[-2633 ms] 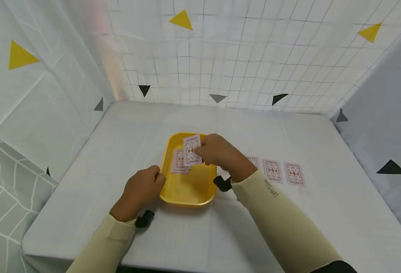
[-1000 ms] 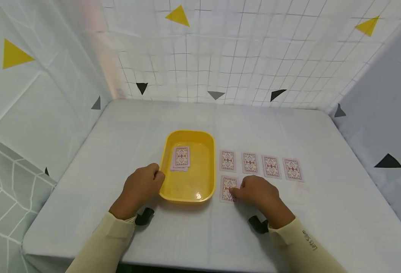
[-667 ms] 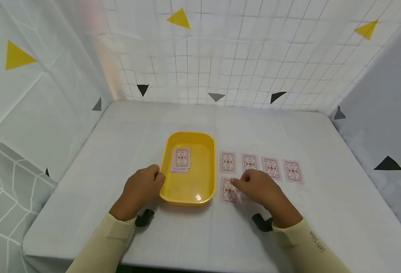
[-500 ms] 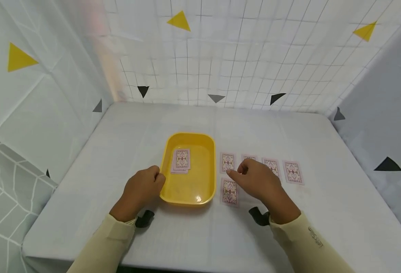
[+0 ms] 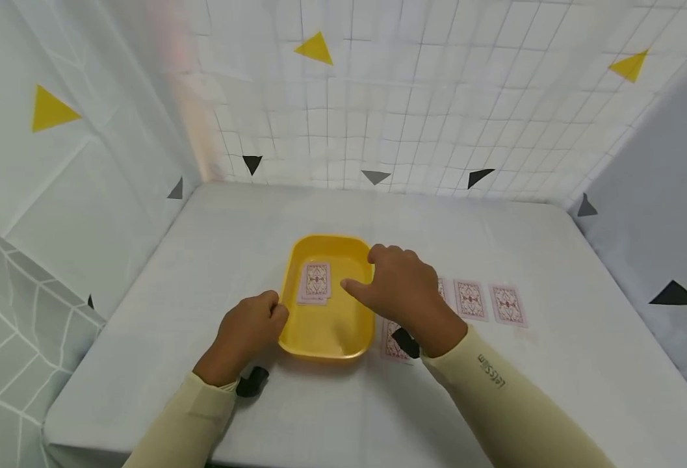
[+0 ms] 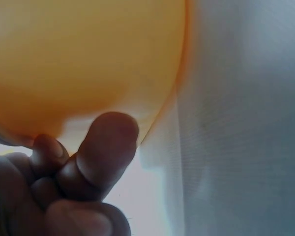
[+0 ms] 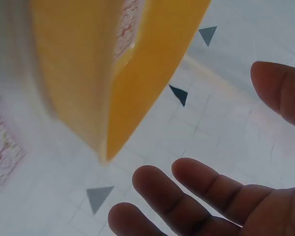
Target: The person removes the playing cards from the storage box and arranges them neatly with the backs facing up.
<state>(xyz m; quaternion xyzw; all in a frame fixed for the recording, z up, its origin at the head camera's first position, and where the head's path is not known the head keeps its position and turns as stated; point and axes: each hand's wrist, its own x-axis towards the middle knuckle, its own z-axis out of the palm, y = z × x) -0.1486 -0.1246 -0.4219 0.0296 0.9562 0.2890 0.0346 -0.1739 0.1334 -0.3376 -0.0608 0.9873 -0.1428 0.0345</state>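
Note:
A yellow tray [image 5: 325, 335] stands mid-table with a few overlapping playing cards [image 5: 317, 281], backs up, in its left part. My left hand [image 5: 248, 333] grips the tray's left rim with curled fingers; in the left wrist view the fingers [image 6: 105, 152] press against the yellow wall. Over the tray's right side hovers my right hand [image 5: 398, 283], thumb and fingers spread, holding nothing. Below its wrist a playing card [image 5: 394, 341] lies face down beside the tray, partly covered by the wrist camera. In the right wrist view the spread fingers [image 7: 177, 196] are apart from the tray.
Right of the tray runs a row of face-down cards on the white tablecloth; the far right card [image 5: 508, 305] and its neighbour [image 5: 470, 299] show fully, while the right hand and arm hide others. White cloth walls [image 5: 407, 97] with triangle markers enclose the table.
Earlier my right hand took a card from the tray and laid it below the row. It has since let go, lifted and returned left over the tray, fingers spreading. The left hand stayed put.

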